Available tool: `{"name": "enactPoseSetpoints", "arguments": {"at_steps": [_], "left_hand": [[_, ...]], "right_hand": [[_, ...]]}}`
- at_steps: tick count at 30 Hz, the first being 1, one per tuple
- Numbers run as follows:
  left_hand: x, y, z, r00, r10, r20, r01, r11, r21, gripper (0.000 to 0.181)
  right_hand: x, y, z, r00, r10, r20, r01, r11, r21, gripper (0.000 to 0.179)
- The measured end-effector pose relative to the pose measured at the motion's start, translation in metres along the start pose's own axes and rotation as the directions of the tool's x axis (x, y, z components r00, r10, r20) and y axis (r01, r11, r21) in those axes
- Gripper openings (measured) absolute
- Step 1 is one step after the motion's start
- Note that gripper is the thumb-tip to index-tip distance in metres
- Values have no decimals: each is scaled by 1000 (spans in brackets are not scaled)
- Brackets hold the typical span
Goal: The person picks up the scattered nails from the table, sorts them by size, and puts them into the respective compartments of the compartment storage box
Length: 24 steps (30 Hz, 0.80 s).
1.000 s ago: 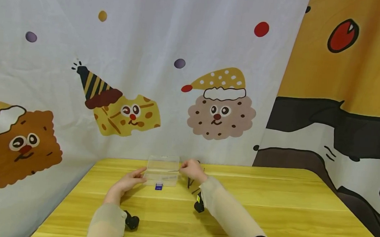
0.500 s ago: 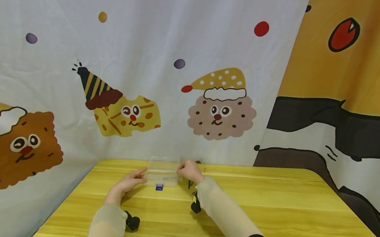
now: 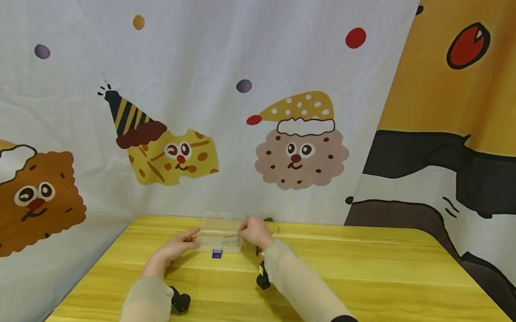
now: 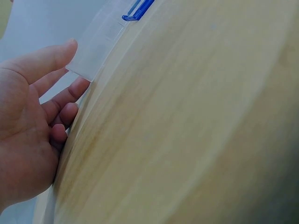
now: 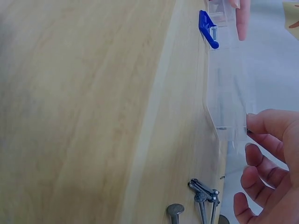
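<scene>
A clear plastic box (image 3: 208,244) with its lid raised and a blue latch (image 3: 217,253) stands near the table's back edge. My left hand (image 3: 177,248) holds its left end, the thumb in front and the fingers behind and beside it. At the box's right end, my right hand (image 3: 256,232) pinches a thin metal nail (image 3: 232,236) between thumb and forefinger. That nail reaches left over the open box; its tip is hard to make out. Another thin strip shows faintly inside. In the right wrist view, loose nails (image 5: 175,210) lie beside the box, partly hidden by my hand in the head view.
The yellow wooden table (image 3: 367,281) runs up to a printed cloth (image 3: 231,42) hanging close behind the box. A small black camera (image 3: 180,300) sits on the left wrist and another camera (image 3: 263,276) on the right.
My right hand has moved slightly left with the nail, further over the open box. The left hand and the box have stayed almost in place.
</scene>
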State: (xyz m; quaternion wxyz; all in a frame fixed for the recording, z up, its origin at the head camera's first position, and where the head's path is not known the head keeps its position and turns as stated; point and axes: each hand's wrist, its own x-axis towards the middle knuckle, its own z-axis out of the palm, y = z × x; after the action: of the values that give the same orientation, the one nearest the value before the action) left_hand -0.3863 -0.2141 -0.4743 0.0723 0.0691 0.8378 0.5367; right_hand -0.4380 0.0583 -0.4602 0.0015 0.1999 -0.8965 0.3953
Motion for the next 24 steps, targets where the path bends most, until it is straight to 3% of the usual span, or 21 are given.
{"name": "enactPoseSetpoints", "arguments": {"at_steps": [8, 24], "left_hand": [[2, 1, 6, 1000, 12, 25, -12, 1000, -15, 63], [2, -2, -2, 999, 10, 40, -11, 1000, 20, 65]], "right_hand": [[-11, 0, -9, 999, -43, -11, 42, 999, -11, 15], [-31, 9, -49, 999, -38, -8, 38, 999, 20, 17]]}}
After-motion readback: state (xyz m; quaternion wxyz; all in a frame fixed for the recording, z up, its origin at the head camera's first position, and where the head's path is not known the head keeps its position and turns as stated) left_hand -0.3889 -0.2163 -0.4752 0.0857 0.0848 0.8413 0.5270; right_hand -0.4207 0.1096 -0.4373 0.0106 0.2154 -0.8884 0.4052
